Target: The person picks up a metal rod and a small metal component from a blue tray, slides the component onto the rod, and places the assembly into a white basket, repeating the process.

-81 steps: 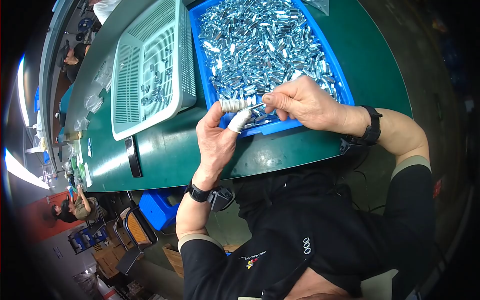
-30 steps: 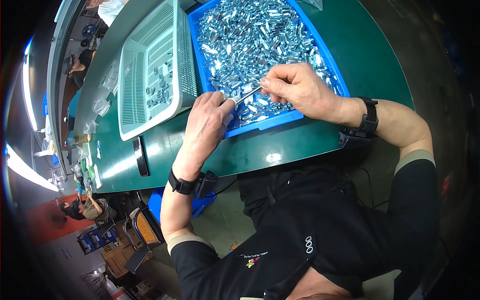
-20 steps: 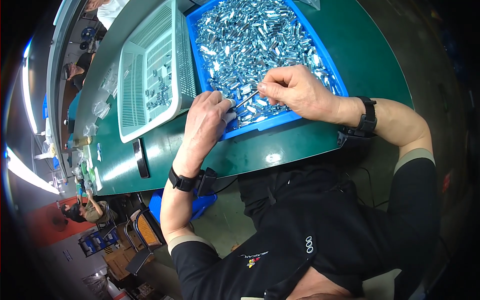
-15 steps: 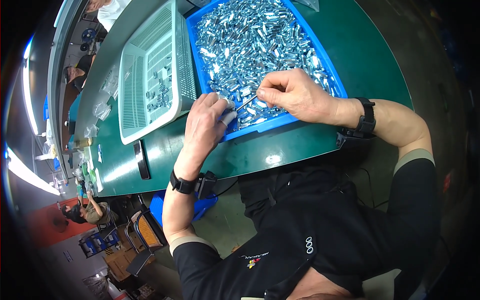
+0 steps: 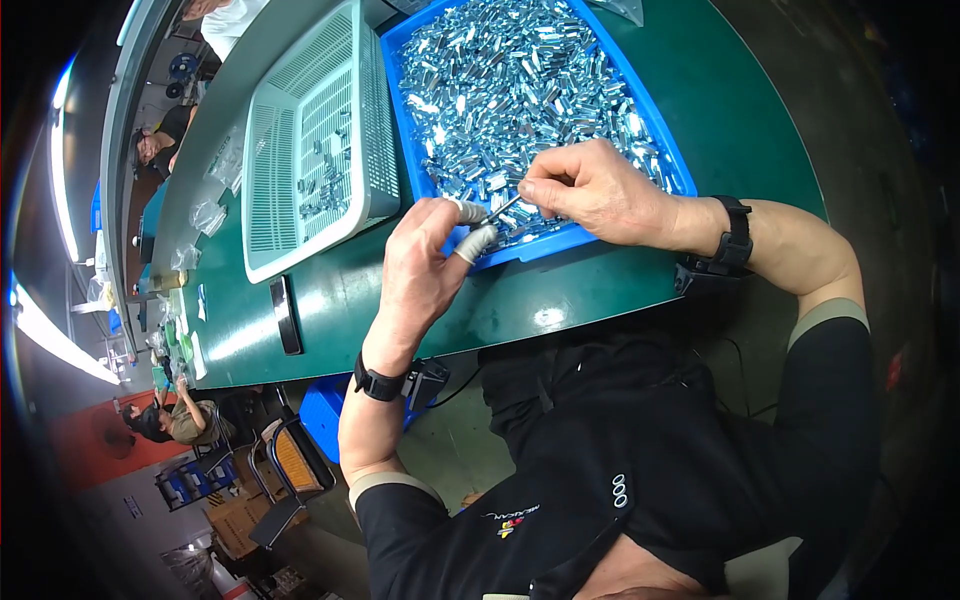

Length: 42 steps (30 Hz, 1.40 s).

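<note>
In the head view, the right hand (image 5: 600, 195) pinches a thin metal rod (image 5: 507, 207) between thumb and forefinger; it lies over the near edge of the blue tray (image 5: 695, 180), slanting down toward the left hand (image 5: 412, 265). The rod looks stiff and light, hard to damage, and probably slick if oiled, so a firm pinch near its upper end seems the sound hold. The shiny metal parts (image 5: 530, 90) heaped in the tray look equally rigid, small and slippery, best taken by their sides; the pale wraps (image 5: 477, 243) on the left thumb and finger should add friction. Those fingers curl around the rod's lower end and hide it; whether they also clasp a part, I cannot tell. Glare blurs single pieces, and the tray's far end is cut off.
</note>
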{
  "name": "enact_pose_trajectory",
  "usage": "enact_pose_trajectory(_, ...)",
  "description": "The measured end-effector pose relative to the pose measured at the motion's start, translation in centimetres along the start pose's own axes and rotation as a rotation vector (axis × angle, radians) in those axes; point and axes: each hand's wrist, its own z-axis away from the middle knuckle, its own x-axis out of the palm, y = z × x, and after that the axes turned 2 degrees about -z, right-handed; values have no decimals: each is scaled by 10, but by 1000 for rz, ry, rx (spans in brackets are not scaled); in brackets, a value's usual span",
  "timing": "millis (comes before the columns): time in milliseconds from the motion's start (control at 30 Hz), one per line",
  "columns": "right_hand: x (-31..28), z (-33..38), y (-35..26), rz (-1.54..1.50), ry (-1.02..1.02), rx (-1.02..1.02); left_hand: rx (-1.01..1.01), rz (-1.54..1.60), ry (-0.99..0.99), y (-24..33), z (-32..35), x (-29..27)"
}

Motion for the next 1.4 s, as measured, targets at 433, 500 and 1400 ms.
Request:
enact_pose_trajectory(433, 0, 1, -4, 42, -86, 6, 222, -158, 70, 16, -15, 11)
enact_pose_trajectory(500, 1, 1, 2, -22, -42, -23, 228, -185, 64, 20, -15, 4)
enact_pose_trajectory(1400, -1, -2, 2, -226, 90, 1, 88, -309, -202, -11, -6, 2)
